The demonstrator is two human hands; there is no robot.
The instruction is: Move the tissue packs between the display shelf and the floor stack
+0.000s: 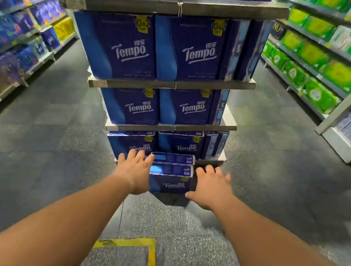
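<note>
A tiered display shelf (171, 84) straight ahead holds dark blue Tempo tissue packs (192, 50) on every level. On the floor in front of its bottom tier stands a small floor stack of blue tissue packs (170, 181), with a second pack (173, 158) right behind it. My left hand (137, 172) reaches down at the stack's left side with fingers spread. My right hand (209, 189) reaches down at its right side, fingers spread as well. Neither hand grips a pack; whether they touch it is unclear.
Aisle shelves on the left (22, 36) hold blue and purple packs. The shelves on the right (321, 59) hold green and white packs. Grey speckled floor lies all around, with a yellow tape outline (151, 251) near my feet.
</note>
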